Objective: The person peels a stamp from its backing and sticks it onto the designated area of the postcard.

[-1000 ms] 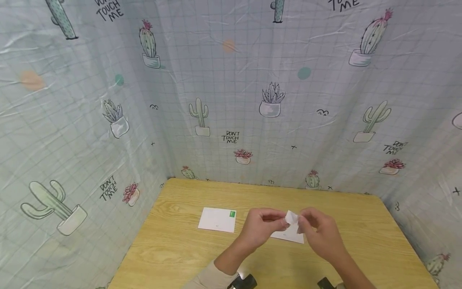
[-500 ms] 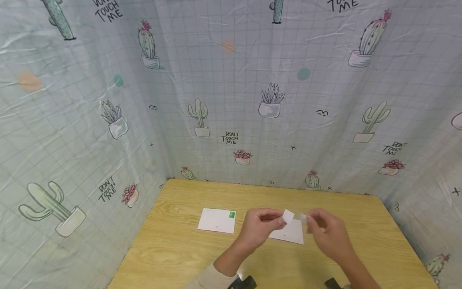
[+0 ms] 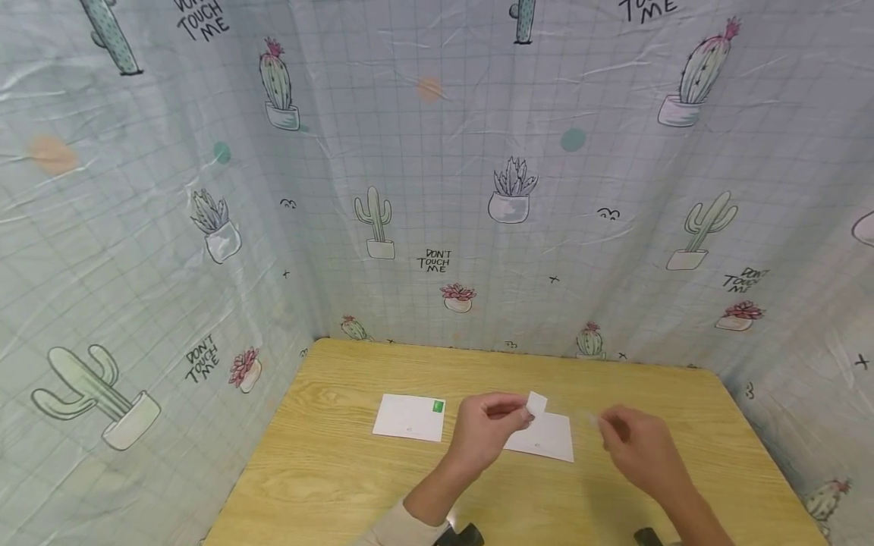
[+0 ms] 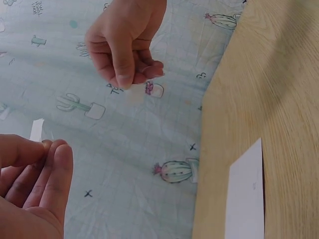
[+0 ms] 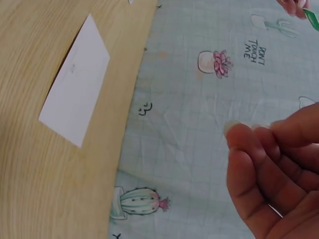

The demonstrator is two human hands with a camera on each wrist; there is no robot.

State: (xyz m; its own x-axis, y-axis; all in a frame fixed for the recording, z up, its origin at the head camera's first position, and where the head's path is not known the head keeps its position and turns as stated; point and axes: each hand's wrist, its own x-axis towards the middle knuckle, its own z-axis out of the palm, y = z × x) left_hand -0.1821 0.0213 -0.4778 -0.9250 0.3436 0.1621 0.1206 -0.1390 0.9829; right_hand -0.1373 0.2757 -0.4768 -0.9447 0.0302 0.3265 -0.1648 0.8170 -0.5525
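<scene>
In the head view my left hand (image 3: 482, 434) pinches a small white square, a stamp (image 3: 537, 403), between thumb and fingertips. Its green printed face (image 5: 313, 18) shows at the top right corner of the right wrist view. My right hand (image 3: 640, 449) is off to the right, its thumb and fingers pinching a thin, see-through piece of backing film (image 4: 135, 94). Beneath and between the hands, a white envelope (image 3: 541, 441) lies flat on the table; the left hand hides part of it.
A second white envelope (image 3: 408, 420) lies to the left on the wooden table (image 3: 328, 470), with a green stamp (image 3: 438, 406) in its upper right corner. Cactus-print curtain (image 3: 410, 159) surrounds the table's back and sides.
My hands, earlier together at the stamp, have come apart. The right hand has peeled the backing film off and moved right with it; the left keeps the stamp and has shifted slightly left.
</scene>
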